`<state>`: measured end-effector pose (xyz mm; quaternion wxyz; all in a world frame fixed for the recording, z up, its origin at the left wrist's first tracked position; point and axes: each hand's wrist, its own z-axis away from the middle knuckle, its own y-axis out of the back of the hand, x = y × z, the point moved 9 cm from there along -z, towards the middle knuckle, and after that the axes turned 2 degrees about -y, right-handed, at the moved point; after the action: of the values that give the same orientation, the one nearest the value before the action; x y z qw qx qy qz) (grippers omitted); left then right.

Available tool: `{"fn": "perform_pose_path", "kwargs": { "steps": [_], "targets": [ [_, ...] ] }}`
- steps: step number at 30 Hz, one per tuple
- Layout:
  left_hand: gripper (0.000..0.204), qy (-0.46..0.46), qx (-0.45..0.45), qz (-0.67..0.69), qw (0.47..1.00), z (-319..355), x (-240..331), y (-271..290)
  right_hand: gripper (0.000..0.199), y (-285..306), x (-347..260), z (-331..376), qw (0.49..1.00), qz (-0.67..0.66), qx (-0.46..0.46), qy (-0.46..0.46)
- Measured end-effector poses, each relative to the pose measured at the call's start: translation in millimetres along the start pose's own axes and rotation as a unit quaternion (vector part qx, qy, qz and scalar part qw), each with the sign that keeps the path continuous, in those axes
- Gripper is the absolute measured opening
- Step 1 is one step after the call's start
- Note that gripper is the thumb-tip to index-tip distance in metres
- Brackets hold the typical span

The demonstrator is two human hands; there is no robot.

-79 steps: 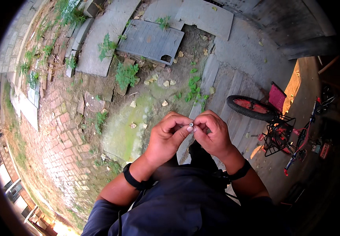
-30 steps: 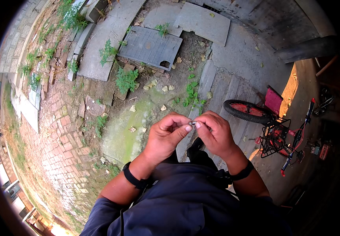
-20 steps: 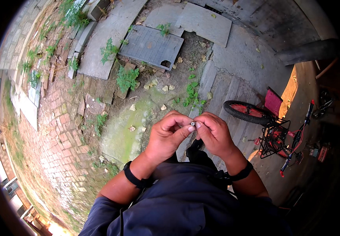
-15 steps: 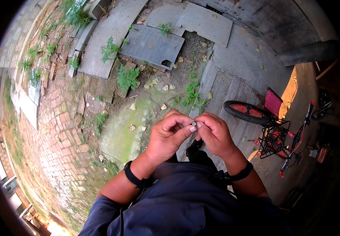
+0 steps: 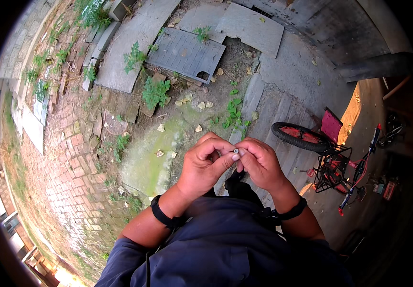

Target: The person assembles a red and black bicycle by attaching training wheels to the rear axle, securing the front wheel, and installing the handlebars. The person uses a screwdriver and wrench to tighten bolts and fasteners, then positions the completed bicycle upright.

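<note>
In front of my body, my left hand [image 5: 201, 165] and my right hand [image 5: 263, 167] meet fingertip to fingertip. Between their thumbs and index fingers is a small round piece with a dark rim and a pale centre [image 5: 236, 150]. Both hands are closed in a pinch on it. Most of it lies behind the fingertips, and it is too small for me to tell its kind. A black band circles each wrist.
A bicycle with a red-rimmed wheel [image 5: 299, 137] and a black basket [image 5: 331, 168] is at the right. Mossy concrete [image 5: 151, 160] and brick paving [image 5: 77, 167] spread to the left. Ahead lie a grey grid-patterned panel [image 5: 185, 53], flat slabs [image 5: 252, 29] and weeds [image 5: 155, 92].
</note>
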<state>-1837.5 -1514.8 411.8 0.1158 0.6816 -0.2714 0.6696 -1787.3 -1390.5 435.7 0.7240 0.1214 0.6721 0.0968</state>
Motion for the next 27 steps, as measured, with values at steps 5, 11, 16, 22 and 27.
{"fn": "perform_pose_path", "kwargs": {
  "steps": [5,11,16,22,27],
  "targets": [
    [0.009,-0.002,0.001,-0.012,1.0,1.9,-1.4,1.3,0.014,0.7,3.8,-0.2,0.999,-0.029,0.01,-0.031],
    [0.01,0.011,0.006,-0.008,1.0,6.5,-7.3,3.6,0.01,5.2,9.0,1.7,0.998,-0.035,0.027,-0.05],
    [0.01,0.034,0.01,0.005,0.999,9.3,-12.0,6.3,0.008,5.2,10.5,5.3,0.997,-0.021,0.055,-0.044],
    [0.013,0.057,-0.031,0.027,0.998,7.1,-30.3,-7.9,0.007,18.3,9.3,15.9,0.995,0.005,0.096,0.017],
    [0.01,0.096,-0.051,0.024,0.994,10.0,-38.4,-9.5,0.011,22.5,9.2,24.5,0.99,0.02,0.132,0.045]
  ]
}}
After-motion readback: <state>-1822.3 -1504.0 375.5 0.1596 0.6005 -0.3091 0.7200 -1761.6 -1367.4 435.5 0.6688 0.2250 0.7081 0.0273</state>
